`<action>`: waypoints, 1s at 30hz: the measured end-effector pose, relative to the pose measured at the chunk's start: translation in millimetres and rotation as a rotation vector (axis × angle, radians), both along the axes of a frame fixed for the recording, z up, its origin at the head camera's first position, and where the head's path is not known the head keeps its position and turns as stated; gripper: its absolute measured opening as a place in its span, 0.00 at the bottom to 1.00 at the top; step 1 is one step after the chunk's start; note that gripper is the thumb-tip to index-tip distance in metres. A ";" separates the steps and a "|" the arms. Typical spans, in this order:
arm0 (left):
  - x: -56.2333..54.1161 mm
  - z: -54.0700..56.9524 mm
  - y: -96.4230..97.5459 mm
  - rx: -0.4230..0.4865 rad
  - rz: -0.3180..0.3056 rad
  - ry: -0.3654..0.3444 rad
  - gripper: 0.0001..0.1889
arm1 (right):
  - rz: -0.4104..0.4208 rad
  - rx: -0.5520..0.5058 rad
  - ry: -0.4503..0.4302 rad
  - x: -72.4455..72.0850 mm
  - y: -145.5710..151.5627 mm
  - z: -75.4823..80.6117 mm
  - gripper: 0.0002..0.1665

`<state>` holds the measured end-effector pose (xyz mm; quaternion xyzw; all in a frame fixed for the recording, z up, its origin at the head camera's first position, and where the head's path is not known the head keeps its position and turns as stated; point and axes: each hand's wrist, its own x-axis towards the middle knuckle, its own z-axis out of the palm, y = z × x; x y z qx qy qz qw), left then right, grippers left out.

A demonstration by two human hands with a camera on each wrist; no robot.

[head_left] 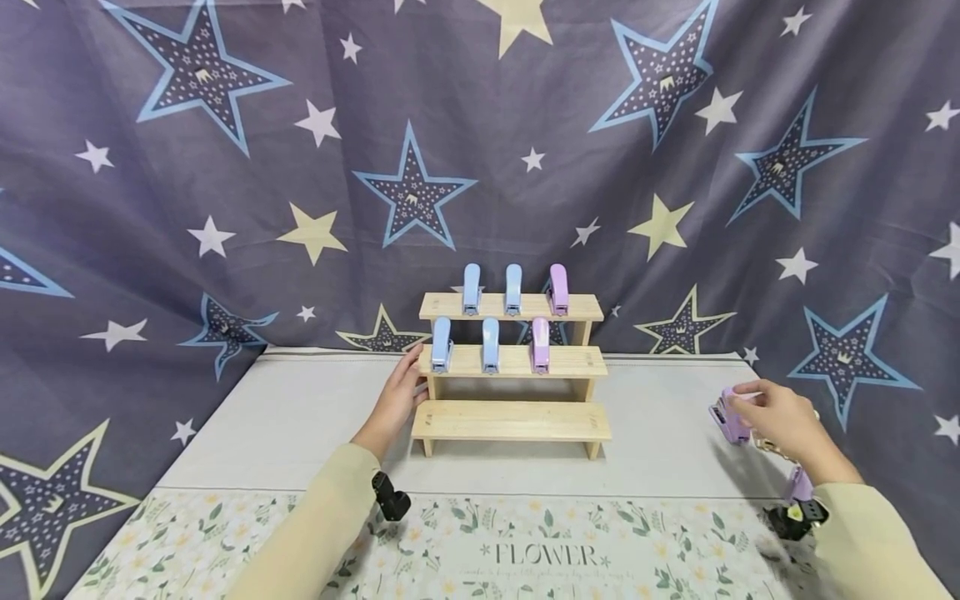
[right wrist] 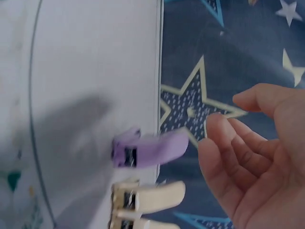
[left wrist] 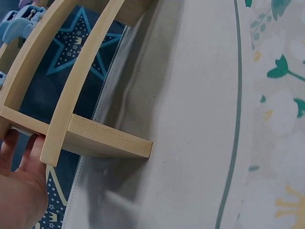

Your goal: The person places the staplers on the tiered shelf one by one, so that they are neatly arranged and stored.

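Note:
A three-tier wooden display stand (head_left: 512,419) stands mid-table. My left hand (head_left: 397,398) grips its left end at the middle tier; in the left wrist view, that hand's fingers (left wrist: 35,157) lie against the side upright, their tips partly hidden. Over at the right, my right hand (head_left: 783,425) is beside a purple stapler (head_left: 729,417) that stands on the table. The right wrist view shows a gap between the loosely bent fingers (right wrist: 219,129) and this purple stapler (right wrist: 159,148). Beige staplers (right wrist: 159,197) stand next to it, partly behind the hand in the head view.
Blue staplers (head_left: 471,289) and a purple stapler (head_left: 558,289) stand on the top tier. The middle tier holds blue staplers (head_left: 490,344) and a purple stapler (head_left: 540,344). Another purple stapler (head_left: 801,483) shows near my right wrist. A star-patterned curtain (head_left: 480,208) hangs behind the table.

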<state>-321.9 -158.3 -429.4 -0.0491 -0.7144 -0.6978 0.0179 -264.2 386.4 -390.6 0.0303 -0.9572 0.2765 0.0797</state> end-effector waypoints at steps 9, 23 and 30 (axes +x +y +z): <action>-3.2 -1.5 -0.2 -0.009 -0.009 -0.005 0.27 | -0.047 0.096 -0.051 -3.8 25.7 -20.1 0.35; -0.4 3.8 0.2 -0.003 -0.019 -0.021 0.27 | -0.087 0.076 -0.159 -12.3 17.2 -38.5 0.22; -0.1 0.9 -1.6 -0.003 -0.017 -0.020 0.27 | -0.077 0.026 -0.225 -15.3 13.7 -39.2 0.23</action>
